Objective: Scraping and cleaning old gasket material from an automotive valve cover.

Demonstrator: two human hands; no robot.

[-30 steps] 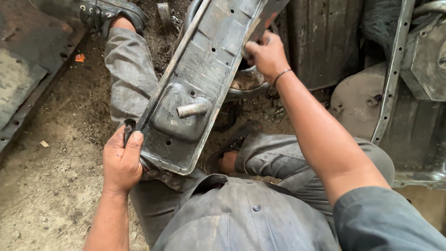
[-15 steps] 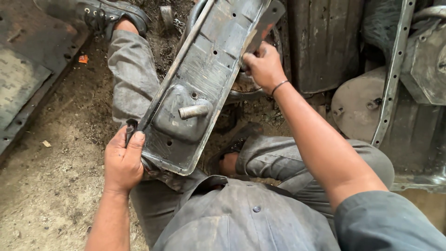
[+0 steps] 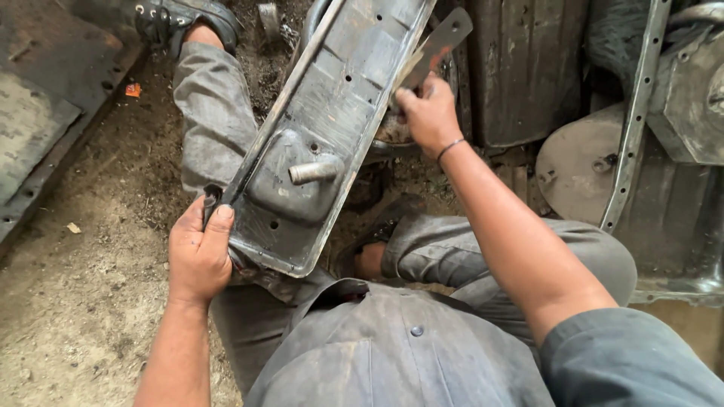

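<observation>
Since a moment ago the right hand (image 3: 430,113) has slid back down the long metal cover (image 3: 332,128), drawing its flat scraper blade (image 3: 441,41) along the cover's right edge, while the left hand (image 3: 197,252) has kept its place. That left hand is clamped around the cover's near corner, steadying it across the seated person's lap; the right is closed on the blade's lower end. Grime still coats the cover's face around the short pipe stub (image 3: 313,172), so the scraping looks only partly done, with the edge near the blade getting attention and most of the surface left.
</observation>
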